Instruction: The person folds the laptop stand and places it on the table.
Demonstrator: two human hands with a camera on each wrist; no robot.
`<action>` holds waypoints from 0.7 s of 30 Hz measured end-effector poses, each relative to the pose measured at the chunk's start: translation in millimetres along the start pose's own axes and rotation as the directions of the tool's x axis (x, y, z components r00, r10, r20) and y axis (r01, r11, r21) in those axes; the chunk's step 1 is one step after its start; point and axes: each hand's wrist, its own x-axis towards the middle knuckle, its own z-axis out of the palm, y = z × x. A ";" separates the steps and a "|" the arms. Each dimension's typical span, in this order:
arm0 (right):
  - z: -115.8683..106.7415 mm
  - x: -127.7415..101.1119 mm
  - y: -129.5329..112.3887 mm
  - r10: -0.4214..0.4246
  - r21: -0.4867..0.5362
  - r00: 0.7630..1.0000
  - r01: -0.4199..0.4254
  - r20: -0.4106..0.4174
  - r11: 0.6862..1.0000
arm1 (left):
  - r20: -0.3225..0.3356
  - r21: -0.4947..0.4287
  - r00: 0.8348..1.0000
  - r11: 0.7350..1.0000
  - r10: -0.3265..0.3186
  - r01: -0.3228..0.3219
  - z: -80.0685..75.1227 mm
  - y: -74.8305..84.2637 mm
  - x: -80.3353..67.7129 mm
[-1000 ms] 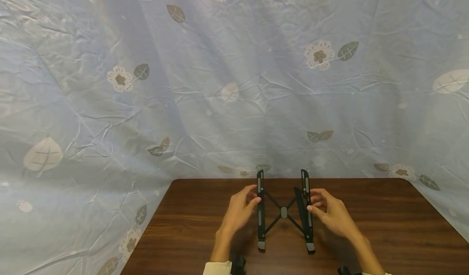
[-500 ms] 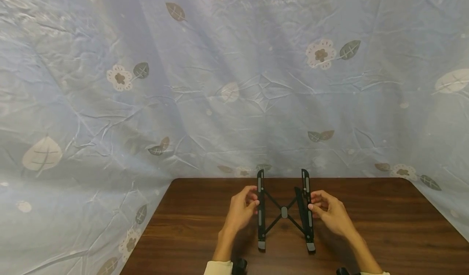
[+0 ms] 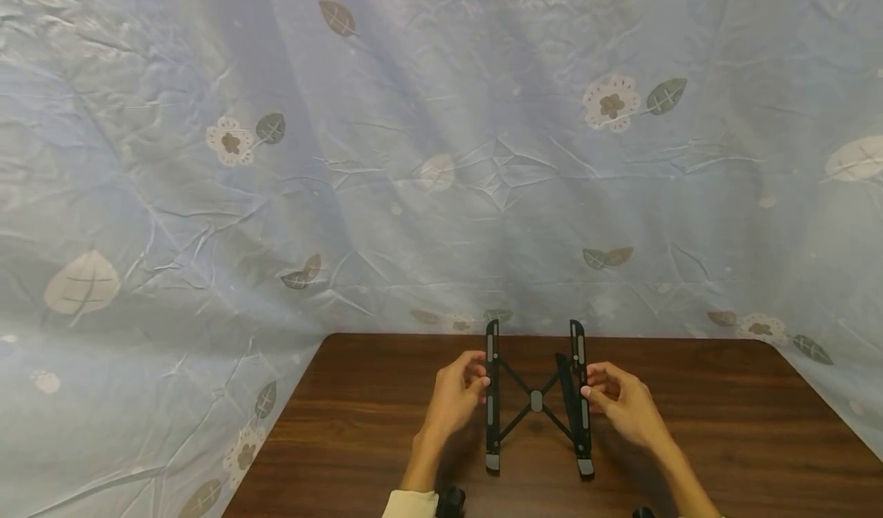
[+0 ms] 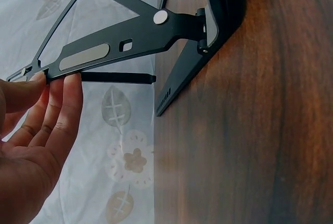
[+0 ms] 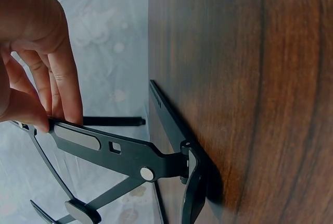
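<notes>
Wooden table bears upright stand, rails running away from both hands.

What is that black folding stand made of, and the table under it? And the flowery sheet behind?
The black folding stand looks like matte painted metal, perhaps hard plastic: thin stiff bars, silver rivets, grey pads that may be rubber. The left hand and right hand pinch its side bars. The table looks like dark wood or wood-grain laminate, smooth with streaks. The flowery sheet seems thin cloth: creased and wrinkled.
</notes>
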 end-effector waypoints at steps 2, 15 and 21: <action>0.4 -0.2 0.0 0.009 0.002 1.000 -0.009 -0.002 1.000 | -0.006 -0.005 1.000 1.000 -0.002 0.002 0.5 0.1 -0.4; 2.1 -0.5 -0.9 0.035 0.001 0.999 -0.035 -0.015 0.999 | -0.044 0.002 0.999 1.000 0.010 -0.010 3.2 1.7 -2.9; 2.4 -0.3 -2.7 0.036 0.002 0.999 -0.036 -0.026 0.999 | -0.046 -0.010 0.999 1.000 0.003 -0.004 3.4 2.5 -1.0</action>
